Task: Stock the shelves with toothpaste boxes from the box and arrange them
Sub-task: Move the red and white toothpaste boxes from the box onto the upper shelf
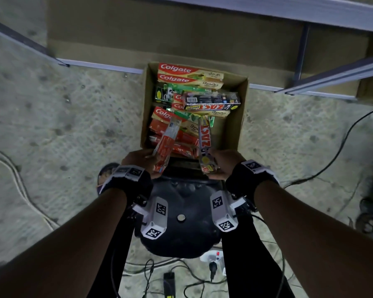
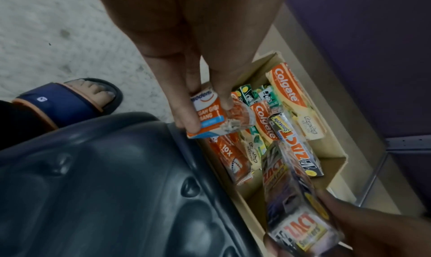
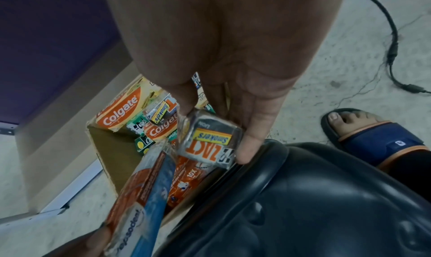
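Note:
An open cardboard box [image 1: 235, 125] on the floor holds several toothpaste boxes, red Colgate ones [image 1: 177, 69] at its far end and a black Zact box [image 1: 211, 102] lying across the pile. My left hand [image 1: 142, 160] grips the near end of an orange Pepsodent box [image 1: 166, 145], also seen as the Pepsodent box [image 2: 205, 113] between my fingers. My right hand [image 1: 220, 164] pinches the end of a wrapped Zact Smokers box [image 1: 205, 145], shown close as the Zact box [image 3: 210, 143]. Both boxes are lifted at the carton's near edge.
A dark plastic stool [image 1: 181, 216] stands between my arms, just before the carton. Metal shelf rails [image 1: 332, 76] and brown shelf boards [image 1: 159, 35] lie beyond the box. Cables [image 1: 332, 160] and a power strip [image 1: 211, 257] trail on the concrete floor. A sandalled foot [image 2: 70, 100] is beside the stool.

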`<action>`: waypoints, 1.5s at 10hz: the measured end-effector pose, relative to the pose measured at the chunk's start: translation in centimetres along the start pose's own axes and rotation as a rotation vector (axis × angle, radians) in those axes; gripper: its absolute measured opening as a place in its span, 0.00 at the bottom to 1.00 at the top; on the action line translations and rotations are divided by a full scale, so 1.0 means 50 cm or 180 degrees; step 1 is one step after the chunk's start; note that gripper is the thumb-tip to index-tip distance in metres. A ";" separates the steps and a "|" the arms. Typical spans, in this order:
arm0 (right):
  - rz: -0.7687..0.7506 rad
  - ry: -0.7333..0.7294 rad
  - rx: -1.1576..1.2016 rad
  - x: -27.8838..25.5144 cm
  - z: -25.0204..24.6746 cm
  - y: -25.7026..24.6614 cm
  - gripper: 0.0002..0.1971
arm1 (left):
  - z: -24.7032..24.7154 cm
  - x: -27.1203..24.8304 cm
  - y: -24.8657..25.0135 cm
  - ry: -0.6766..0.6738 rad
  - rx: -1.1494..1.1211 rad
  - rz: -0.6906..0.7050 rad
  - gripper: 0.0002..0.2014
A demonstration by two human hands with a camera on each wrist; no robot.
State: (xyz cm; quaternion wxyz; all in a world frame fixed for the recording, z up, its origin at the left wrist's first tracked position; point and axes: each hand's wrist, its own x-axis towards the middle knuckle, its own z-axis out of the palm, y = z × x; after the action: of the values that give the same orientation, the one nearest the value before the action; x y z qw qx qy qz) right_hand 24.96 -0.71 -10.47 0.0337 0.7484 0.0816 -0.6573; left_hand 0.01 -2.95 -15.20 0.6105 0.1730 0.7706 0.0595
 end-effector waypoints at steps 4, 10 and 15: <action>-0.0394 0.0015 -0.0401 0.108 0.003 0.021 0.29 | 0.017 0.120 0.015 -0.0100 0.1853 0.0907 0.19; -0.0285 0.0117 -0.0287 0.120 -0.004 -0.012 0.31 | 0.039 0.123 0.085 -0.0215 0.2044 0.0723 0.54; -0.0223 0.0386 -0.0575 0.116 0.004 -0.044 0.20 | 0.057 0.138 0.103 -0.0228 0.2082 0.0927 0.58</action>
State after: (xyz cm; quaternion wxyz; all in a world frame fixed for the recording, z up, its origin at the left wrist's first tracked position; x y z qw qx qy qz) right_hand 25.10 1.87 -16.13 0.0730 0.7774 0.1684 -0.6016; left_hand 2.40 3.86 -20.70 0.5346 0.4692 0.6942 -0.1100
